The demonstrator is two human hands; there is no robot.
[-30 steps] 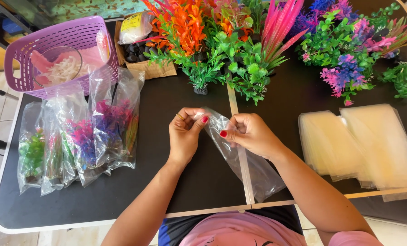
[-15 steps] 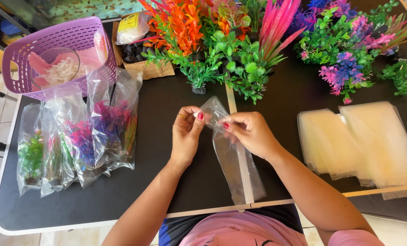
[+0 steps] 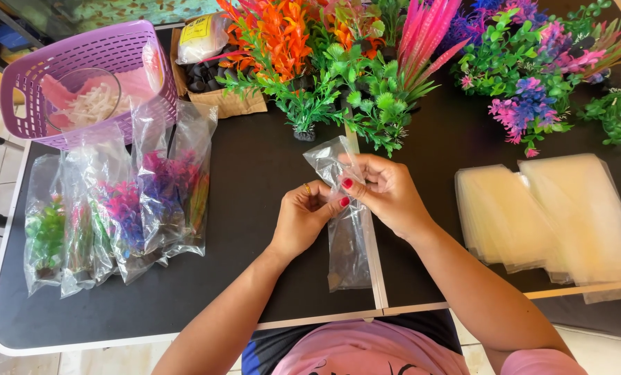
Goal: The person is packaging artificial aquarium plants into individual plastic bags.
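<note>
A clear empty plastic bag hangs upright over the black table, held at its top by both hands. My left hand pinches the bag's left upper edge between thumb and fingers. My right hand pinches the right upper edge, and the bag's crumpled top sticks up above the fingers. Just beyond the hands stand several artificial aquarium plants, green, orange and pink.
Several bagged plastic plants lie at the left. A purple basket stands at the back left beside a cardboard box of black bases. Two stacks of clear bags lie at the right. More plants fill the back right.
Both hands have lifted and turned the bag from slanting flat on the table to hanging upright. The hands have moved slightly away from me.
</note>
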